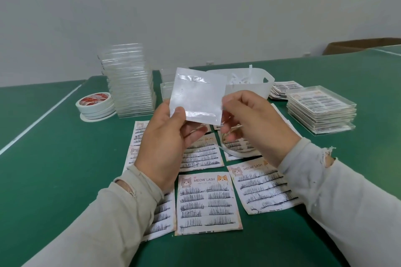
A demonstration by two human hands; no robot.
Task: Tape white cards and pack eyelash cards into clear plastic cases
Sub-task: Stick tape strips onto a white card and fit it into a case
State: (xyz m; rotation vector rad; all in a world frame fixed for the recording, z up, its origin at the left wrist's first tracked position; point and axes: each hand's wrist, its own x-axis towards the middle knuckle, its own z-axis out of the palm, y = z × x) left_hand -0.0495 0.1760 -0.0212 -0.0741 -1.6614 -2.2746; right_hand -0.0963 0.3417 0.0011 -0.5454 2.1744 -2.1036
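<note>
Green table (65, 158) | grey wall (195, 6) | both hands (167, 134) pinch white card (197, 95), seemingly taped

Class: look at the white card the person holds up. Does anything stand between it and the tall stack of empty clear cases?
Nothing visible does. The left hand and right hand hold the white card in the air just right of the stack of clear cases.

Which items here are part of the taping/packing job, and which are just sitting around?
In the job:
white card, held by left hand and right hand
eyelash cards
empty clear cases
packed cases
tape rolls

Lying about:
white bin of paper strips
cardboard box
</note>
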